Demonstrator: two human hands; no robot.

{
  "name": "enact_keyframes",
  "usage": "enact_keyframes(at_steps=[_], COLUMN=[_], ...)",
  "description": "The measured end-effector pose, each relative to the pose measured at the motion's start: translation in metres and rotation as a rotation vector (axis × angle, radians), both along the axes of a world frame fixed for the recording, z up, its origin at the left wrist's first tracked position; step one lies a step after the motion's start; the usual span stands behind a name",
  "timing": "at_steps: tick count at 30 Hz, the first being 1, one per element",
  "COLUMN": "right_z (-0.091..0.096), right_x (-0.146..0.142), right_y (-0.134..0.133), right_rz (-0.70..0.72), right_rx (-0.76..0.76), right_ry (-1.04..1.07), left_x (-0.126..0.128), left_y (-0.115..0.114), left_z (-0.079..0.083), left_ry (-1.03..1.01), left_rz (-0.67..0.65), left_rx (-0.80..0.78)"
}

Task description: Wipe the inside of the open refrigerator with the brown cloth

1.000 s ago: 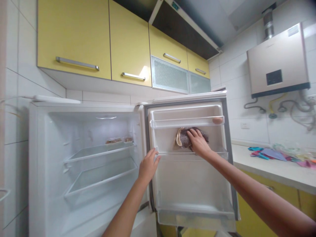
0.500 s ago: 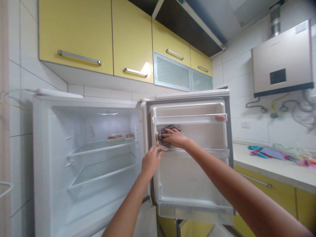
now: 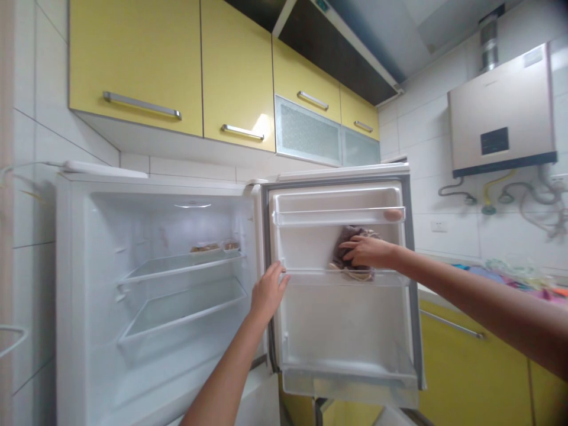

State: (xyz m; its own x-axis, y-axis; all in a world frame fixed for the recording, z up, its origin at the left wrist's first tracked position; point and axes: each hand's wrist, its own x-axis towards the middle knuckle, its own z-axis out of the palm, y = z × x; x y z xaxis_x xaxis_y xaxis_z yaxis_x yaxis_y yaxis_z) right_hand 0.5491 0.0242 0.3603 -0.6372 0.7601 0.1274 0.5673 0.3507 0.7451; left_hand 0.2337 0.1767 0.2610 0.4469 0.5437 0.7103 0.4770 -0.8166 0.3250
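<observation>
A crumpled grey-brown cloth (image 3: pixel 344 248) is pressed to the inner face of the open fridge door (image 3: pixel 310 242), just above the middle door shelf (image 3: pixel 390 278). My right hand (image 3: pixel 366 251) is closed on it, fingers bent over the fabric, and its lower edge hangs over the shelf rail. At the hinge side, my left hand (image 3: pixel 267 290) grips the left end of that same shelf, thumb in front and fingers behind. The upper door shelf (image 3: pixel 328 217) holds a brown egg-like object (image 3: pixel 393 215) at its right end.
Left of the door, the fridge interior has two glass shelves (image 3: pixel 177 267), with packaged food (image 3: pixel 206 247) on the upper one. Yellow cabinets (image 3: pixel 235 71) hang above. On the right are a counter with colourful cloths (image 3: pixel 492 275) and a wall-mounted water heater (image 3: pixel 501 112).
My right hand and the cloth have moved right along the door's inner face, from near the hinge side to past its middle. My left hand stays at the shelf's left end.
</observation>
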Motion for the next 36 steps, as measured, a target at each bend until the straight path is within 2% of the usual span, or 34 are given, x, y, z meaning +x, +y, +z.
enact_keyframes(at_steps=[7, 12, 15, 21, 23, 26, 28, 30, 33, 36], right_z=[-0.004, -0.020, -0.031, -0.030, -0.026, -0.024, -0.024, -0.025, -0.027, -0.029], right_x=[0.050, 0.063, 0.055, 0.010, -0.004, -0.015, -0.019, -0.022, -0.025, -0.022], right_y=[-0.046, -0.054, -0.049, -0.018, -0.008, 0.000, -0.001, -0.004, -0.007, -0.007], right_rz=[-0.122, -0.172, -0.275, -0.505, -0.494, -0.420, -0.445, -0.559, -0.764, -0.880], right_rx=[0.058, 0.336, 0.501, 0.598, 0.601, 0.588, 0.605, 0.644, 0.680, 0.684], right_ry=[0.098, 0.109, 0.176, 0.442, 0.442, 0.331, 0.319, 0.397, 0.621, 0.819], left_x=[0.002, 0.002, 0.002, 0.004, 0.004, 0.003, 0.003, 0.003, 0.004, 0.004], left_y=[0.002, 0.002, 0.002, 0.001, 0.002, 0.002, 0.002, 0.001, 0.000, 0.000], left_z=[-0.001, -0.002, -0.002, -0.002, -0.002, -0.002, -0.001, -0.001, -0.001, -0.001], left_ry=[0.001, -0.037, -0.039, -0.067, -0.069, -0.060, -0.059, -0.060, -0.054, -0.042], left_rz=[0.002, -0.015, -0.017, -0.037, -0.046, -0.047, -0.039, -0.029, -0.024, -0.021], left_rx=[0.021, 0.003, -0.011, -0.027, -0.024, -0.018, -0.019, -0.026, -0.032, -0.021])
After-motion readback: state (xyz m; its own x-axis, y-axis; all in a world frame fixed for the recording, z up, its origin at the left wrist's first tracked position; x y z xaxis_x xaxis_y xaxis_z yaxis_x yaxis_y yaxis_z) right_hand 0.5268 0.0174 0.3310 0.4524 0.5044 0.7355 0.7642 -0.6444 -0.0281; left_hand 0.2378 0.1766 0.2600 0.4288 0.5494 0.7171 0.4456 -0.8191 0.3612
